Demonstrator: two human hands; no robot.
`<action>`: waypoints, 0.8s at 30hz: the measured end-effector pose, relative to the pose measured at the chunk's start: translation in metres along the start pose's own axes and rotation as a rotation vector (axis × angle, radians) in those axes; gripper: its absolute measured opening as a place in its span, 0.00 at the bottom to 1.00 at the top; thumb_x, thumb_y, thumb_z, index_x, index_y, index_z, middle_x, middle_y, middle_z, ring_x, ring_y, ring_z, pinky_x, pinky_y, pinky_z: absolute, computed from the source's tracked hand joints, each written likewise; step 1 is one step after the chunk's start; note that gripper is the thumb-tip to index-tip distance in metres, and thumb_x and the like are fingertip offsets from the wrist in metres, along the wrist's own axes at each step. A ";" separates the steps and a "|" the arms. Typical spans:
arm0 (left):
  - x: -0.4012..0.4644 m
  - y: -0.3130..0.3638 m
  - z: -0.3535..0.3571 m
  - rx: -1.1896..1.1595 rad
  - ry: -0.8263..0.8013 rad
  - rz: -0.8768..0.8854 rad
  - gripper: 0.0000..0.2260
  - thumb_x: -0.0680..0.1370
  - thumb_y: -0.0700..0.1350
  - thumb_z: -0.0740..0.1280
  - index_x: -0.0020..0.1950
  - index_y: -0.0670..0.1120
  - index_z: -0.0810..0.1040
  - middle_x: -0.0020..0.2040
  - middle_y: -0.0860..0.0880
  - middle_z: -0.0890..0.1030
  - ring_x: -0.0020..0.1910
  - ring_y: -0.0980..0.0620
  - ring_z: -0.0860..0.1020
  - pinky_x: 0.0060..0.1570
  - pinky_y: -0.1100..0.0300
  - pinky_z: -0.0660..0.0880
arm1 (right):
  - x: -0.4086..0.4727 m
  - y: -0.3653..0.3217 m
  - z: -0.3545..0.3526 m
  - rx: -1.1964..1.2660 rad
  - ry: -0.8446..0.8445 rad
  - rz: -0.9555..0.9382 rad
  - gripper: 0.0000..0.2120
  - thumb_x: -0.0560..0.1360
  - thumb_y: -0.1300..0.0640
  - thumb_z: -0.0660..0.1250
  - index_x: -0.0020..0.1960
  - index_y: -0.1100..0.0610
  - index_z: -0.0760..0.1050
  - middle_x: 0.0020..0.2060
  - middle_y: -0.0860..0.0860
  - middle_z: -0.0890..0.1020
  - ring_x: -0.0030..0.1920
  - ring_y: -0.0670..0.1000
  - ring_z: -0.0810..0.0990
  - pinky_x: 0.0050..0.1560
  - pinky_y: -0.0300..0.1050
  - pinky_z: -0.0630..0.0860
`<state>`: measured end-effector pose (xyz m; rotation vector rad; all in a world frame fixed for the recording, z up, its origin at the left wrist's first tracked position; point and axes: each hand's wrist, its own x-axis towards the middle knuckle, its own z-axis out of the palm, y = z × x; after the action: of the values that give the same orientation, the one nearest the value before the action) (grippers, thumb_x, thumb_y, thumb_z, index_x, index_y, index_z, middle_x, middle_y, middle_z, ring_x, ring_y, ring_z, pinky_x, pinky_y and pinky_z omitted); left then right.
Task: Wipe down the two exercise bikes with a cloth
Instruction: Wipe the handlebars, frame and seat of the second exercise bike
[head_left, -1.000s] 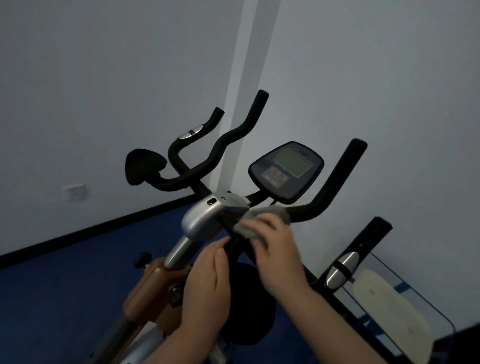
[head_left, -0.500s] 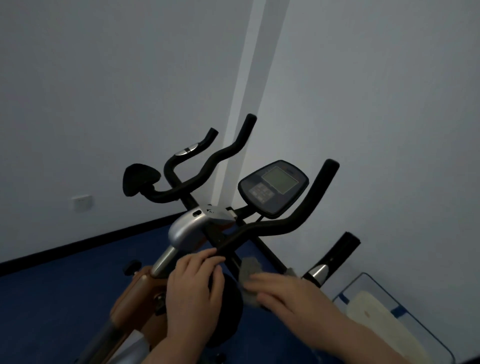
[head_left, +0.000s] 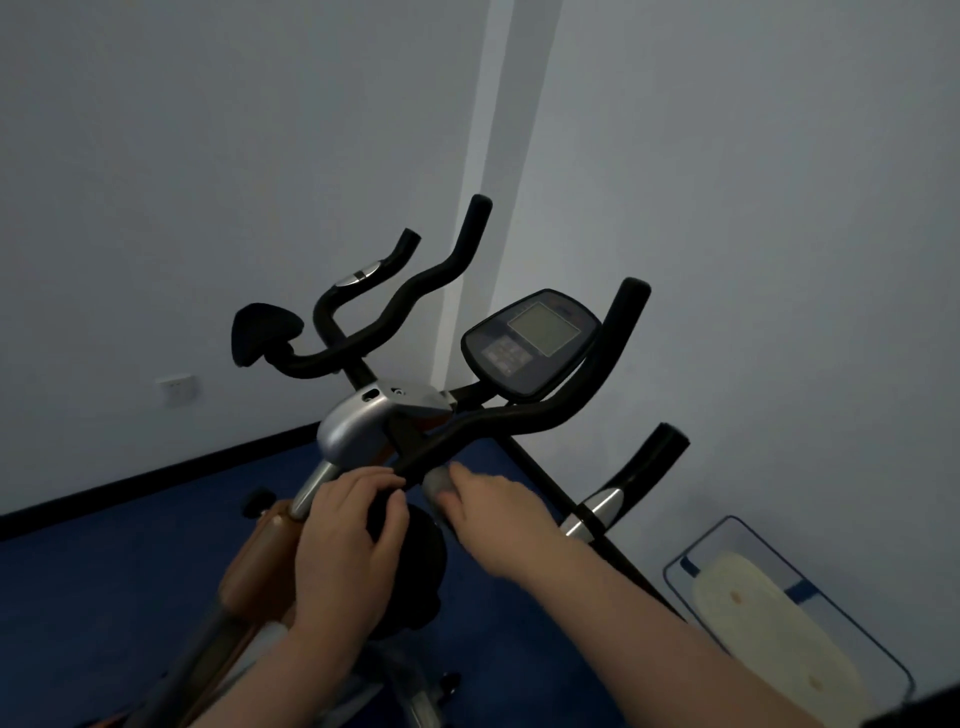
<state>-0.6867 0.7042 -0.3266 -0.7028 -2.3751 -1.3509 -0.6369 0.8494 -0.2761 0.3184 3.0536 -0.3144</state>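
An exercise bike with black handlebars (head_left: 524, 418), a silver stem cover (head_left: 353, 423) and a display console (head_left: 530, 345) stands in front of me. My right hand (head_left: 493, 512) holds a grey cloth (head_left: 439, 486) against the near end of the handlebar, just below the stem. My left hand (head_left: 348, 540) curls over a black rounded part of the bike beside the silver post. Behind and to the left, the black handlebars (head_left: 363, 296) and pad of a second bike (head_left: 265, 332) show.
White walls meet in a corner right behind the bikes. The floor (head_left: 104, 597) is dark blue. A clear bin (head_left: 779, 608) with a pale pad inside lies at the lower right. A wall socket (head_left: 177, 389) sits low on the left wall.
My right hand has slid the cloth from the handlebar's middle, near the console, down and back toward me to its near end. My left hand stays on the bike by the post.
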 end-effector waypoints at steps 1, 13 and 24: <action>0.000 0.001 0.000 -0.001 -0.007 -0.001 0.06 0.76 0.39 0.69 0.49 0.49 0.80 0.51 0.55 0.79 0.52 0.54 0.75 0.58 0.80 0.54 | 0.003 -0.001 0.002 0.055 0.011 0.000 0.16 0.84 0.49 0.50 0.64 0.58 0.67 0.57 0.59 0.78 0.54 0.60 0.76 0.42 0.47 0.64; 0.000 0.003 -0.001 -0.018 -0.007 -0.009 0.05 0.76 0.39 0.68 0.48 0.49 0.79 0.49 0.56 0.79 0.50 0.60 0.71 0.52 0.71 0.62 | -0.007 0.010 0.006 -0.108 0.041 -0.064 0.14 0.84 0.52 0.49 0.65 0.56 0.65 0.56 0.56 0.76 0.51 0.60 0.77 0.42 0.51 0.69; 0.000 0.002 -0.002 -0.034 -0.032 -0.023 0.04 0.76 0.41 0.67 0.46 0.50 0.79 0.49 0.58 0.79 0.50 0.57 0.72 0.53 0.77 0.60 | -0.072 0.100 -0.035 -0.206 0.536 -0.264 0.10 0.72 0.54 0.63 0.46 0.57 0.81 0.44 0.51 0.80 0.45 0.55 0.77 0.53 0.50 0.73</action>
<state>-0.6856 0.7036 -0.3238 -0.7137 -2.3976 -1.4021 -0.5469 0.9386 -0.2565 -0.0241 3.6190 0.1003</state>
